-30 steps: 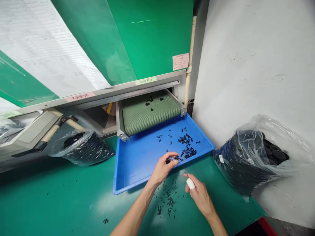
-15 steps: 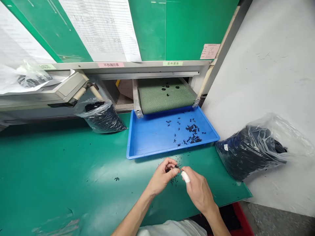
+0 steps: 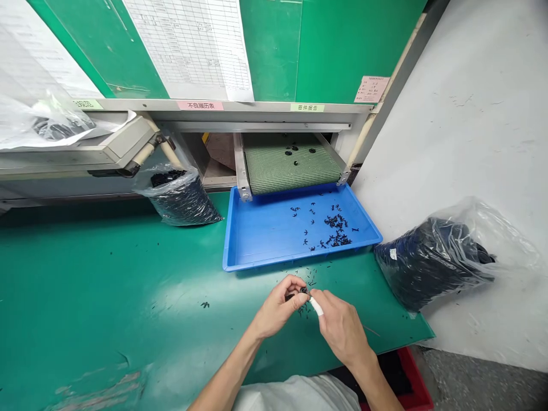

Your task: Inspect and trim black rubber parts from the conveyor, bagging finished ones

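Observation:
My left hand [image 3: 278, 308] is closed on a small black part [image 3: 303, 290], pinched between thumb and fingers; the fingers partly hide it. Close beside it, my right hand [image 3: 340, 322] is closed, its fingertips meeting the part. A white wrap [image 3: 316, 306] covers one of its digits. The right hand grips a thin rod-like tool [image 3: 371, 330], mostly hidden, whose end sticks out behind the hand. Under and around both hands, small black scraps [image 3: 311, 275] are scattered over the green tabletop [image 3: 184, 342].
A blue tray [image 3: 265, 228] with many small black pieces lies ahead, below a green conveyor belt [image 3: 295, 177] carrying black parts. Clear bags of black parts stand left [image 3: 184, 200] and right [image 3: 436, 257]. A red bin [image 3: 415, 379] sits below the table's right edge.
My right hand has moved slightly left, bringing its fingertips closer to the part in my left hand. More of the tool's rear end shows. The camera view has shifted a little.

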### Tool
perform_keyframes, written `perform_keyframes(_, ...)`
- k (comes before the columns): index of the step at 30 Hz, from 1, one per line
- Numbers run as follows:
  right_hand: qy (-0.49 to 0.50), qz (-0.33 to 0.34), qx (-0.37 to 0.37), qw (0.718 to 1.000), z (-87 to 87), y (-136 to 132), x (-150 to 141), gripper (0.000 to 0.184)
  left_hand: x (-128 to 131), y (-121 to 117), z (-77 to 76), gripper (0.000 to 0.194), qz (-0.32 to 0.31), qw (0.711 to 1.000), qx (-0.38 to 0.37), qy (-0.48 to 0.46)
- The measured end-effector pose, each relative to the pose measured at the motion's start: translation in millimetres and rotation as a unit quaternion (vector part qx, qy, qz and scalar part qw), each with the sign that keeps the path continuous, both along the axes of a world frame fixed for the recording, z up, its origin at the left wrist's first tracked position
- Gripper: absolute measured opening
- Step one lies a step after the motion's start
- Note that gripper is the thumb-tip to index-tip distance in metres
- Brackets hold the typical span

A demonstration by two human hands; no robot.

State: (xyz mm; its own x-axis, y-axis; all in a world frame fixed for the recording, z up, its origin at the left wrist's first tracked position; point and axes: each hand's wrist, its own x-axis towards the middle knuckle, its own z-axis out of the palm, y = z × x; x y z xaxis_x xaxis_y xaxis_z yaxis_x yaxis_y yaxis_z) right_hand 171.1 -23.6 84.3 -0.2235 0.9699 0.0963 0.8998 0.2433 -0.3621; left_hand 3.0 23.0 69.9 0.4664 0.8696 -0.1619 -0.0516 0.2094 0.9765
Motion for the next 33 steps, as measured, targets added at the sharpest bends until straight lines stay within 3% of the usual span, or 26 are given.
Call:
perform_keyframes(5, -0.021, 0.000, -0.006, 1.000, -6.0, -1.7, -9.1, 0.032, 2.1, -1.7, -9.7, 0.025, 0.015, 1.000, -0.008, 0.001)
perform_keyframes(10, 0.040, -0.040, -0.073, 0.996, -23.2, -0.4, -24.5, 0.028, 8.5, -7.4, -29.4, 0.026, 0.087, 0.996, -0.002, -0.013)
perform_keyframes(15, 0.194, -0.117, -0.208, 0.952, -47.2, 13.8, -29.1, 0.026, 12.6, -10.5, -57.5, 0.026, 0.142, 0.990, -0.020, -0.006)
perform_keyframes(17, 0.256, -0.124, -0.232, 0.930, -57.4, 19.7, -25.7, 0.028, 12.5, -9.5, -67.2, 0.029, 0.163, 0.984, -0.064, -0.026)
perform_keyframes(19, 0.274, -0.128, -0.226, 0.926, -66.0, 23.8, -19.6, 0.031, 11.0, -7.8, -73.5, 0.034, 0.178, 0.974, -0.123, -0.072)
perform_keyframes(24, 0.258, -0.117, -0.195, 0.939, -81.0, 26.3, 1.7, 0.032, 4.9, -3.8, -71.2, 0.028, 0.177, 0.936, -0.243, -0.185)
perform_keyframes(29, 0.288, -0.122, -0.216, 0.925, -93.6, 23.9, 20.1, 0.036, 8.5, 0.6, -59.4, 0.021, 0.193, 0.903, -0.307, -0.231)
perform_keyframes(33, 0.285, -0.143, -0.167, 0.933, -85.9, 20.5, 24.6, 0.033, 15.1, 4.7, -54.3, 0.028, 0.207, 0.875, -0.351, -0.261)
